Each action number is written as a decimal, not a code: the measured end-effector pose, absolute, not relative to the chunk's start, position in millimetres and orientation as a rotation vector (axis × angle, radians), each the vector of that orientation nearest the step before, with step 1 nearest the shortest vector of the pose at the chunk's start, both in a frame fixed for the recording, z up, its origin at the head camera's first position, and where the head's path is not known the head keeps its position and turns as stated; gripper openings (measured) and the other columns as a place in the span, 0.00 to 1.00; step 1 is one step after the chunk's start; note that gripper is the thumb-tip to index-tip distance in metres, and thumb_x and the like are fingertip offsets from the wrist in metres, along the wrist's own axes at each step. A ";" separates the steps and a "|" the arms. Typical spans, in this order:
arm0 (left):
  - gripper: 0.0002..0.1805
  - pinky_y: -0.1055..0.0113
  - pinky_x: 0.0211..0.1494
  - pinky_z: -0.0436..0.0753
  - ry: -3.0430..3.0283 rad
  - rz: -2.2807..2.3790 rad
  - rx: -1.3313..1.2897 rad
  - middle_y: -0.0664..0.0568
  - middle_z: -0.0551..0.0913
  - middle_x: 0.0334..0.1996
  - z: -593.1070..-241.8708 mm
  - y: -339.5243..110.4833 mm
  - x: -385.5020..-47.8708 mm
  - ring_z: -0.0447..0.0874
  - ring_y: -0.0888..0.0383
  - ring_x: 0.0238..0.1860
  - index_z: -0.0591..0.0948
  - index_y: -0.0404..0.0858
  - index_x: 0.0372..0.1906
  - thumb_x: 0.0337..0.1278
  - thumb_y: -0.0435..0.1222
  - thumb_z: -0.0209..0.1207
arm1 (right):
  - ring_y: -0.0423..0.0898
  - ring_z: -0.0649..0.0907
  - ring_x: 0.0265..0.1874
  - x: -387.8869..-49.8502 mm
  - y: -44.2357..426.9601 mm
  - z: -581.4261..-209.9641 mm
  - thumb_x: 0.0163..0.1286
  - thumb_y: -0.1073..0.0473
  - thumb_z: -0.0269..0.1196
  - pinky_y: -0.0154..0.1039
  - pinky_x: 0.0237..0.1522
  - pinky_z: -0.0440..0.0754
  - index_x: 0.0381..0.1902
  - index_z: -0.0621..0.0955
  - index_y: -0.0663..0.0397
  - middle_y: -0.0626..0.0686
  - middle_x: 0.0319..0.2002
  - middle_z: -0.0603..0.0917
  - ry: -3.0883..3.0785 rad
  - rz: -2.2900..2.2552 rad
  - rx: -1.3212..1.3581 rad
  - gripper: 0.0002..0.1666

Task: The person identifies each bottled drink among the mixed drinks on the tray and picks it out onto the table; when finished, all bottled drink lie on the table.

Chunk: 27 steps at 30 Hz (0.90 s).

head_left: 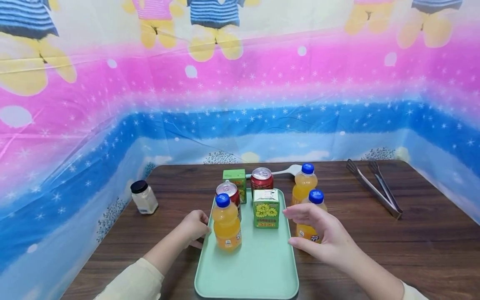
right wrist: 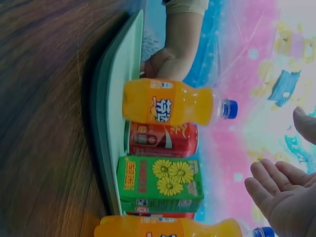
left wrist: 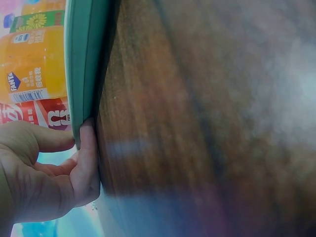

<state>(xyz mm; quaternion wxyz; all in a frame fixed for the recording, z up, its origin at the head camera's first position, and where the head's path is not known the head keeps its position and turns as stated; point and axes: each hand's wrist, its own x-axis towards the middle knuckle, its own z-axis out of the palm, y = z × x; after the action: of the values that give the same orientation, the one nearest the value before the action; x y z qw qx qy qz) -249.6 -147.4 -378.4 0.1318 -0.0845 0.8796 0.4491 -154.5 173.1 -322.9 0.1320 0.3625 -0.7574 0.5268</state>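
My left hand [head_left: 194,228] pinches the left rim of a pale green tray [head_left: 255,271]; in the left wrist view its thumb is above the edge and fingers [left wrist: 88,165] are below. On the tray stand an orange Fanta bottle [head_left: 226,227], a red can [head_left: 229,189] behind it and a green carton with yellow flowers [head_left: 266,214]. A second red can [head_left: 262,179] and second green carton [head_left: 236,179] stand farther back. My right hand [head_left: 326,235] hovers by the tray's right edge, fingers apart and empty, partly hiding an orange bottle [head_left: 316,200].
Another orange bottle [head_left: 305,183] stands just behind, right of the tray. A white long-handled utensil [head_left: 290,170] lies at the back. Metal tongs [head_left: 378,193] lie at the right, and a black-lidded jar [head_left: 144,198] stands at the left. Printed cloth [head_left: 240,121] surrounds the wooden table [head_left: 375,246].
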 end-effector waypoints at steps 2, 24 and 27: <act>0.11 0.54 0.25 0.84 2.552 1.307 -0.242 0.41 0.74 0.35 -378.2 -147.6 -250.0 0.78 0.47 0.33 0.71 0.31 0.40 0.53 0.23 0.58 | 0.49 0.78 0.52 -155.3 170.2 -322.9 0.55 0.70 0.68 0.43 0.52 0.78 0.54 0.72 0.60 0.52 0.51 0.78 -2.192 1.526 1.074 0.29; 0.10 0.54 0.26 0.84 2.547 1.312 -0.230 0.41 0.74 0.34 -376.4 -148.2 -248.6 0.78 0.47 0.33 0.71 0.31 0.40 0.53 0.23 0.57 | 0.50 0.78 0.52 -158.8 134.2 -319.1 0.56 0.65 0.69 0.40 0.52 0.78 0.54 0.73 0.55 0.46 0.51 0.79 -2.174 1.608 1.058 0.28; 0.10 0.54 0.26 0.84 2.546 1.308 -0.236 0.41 0.74 0.34 -376.0 -147.8 -247.8 0.77 0.47 0.33 0.71 0.31 0.40 0.53 0.23 0.57 | 0.49 0.78 0.51 -159.6 130.8 -319.0 0.57 0.64 0.69 0.41 0.51 0.78 0.54 0.73 0.55 0.45 0.50 0.79 -2.190 1.615 1.032 0.27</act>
<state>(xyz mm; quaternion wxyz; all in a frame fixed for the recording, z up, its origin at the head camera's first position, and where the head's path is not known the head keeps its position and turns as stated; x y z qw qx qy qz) -247.8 -147.8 -376.0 0.1344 -0.0813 0.8784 0.4515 -159.6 130.8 -319.0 0.1154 0.3521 -0.7476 0.5511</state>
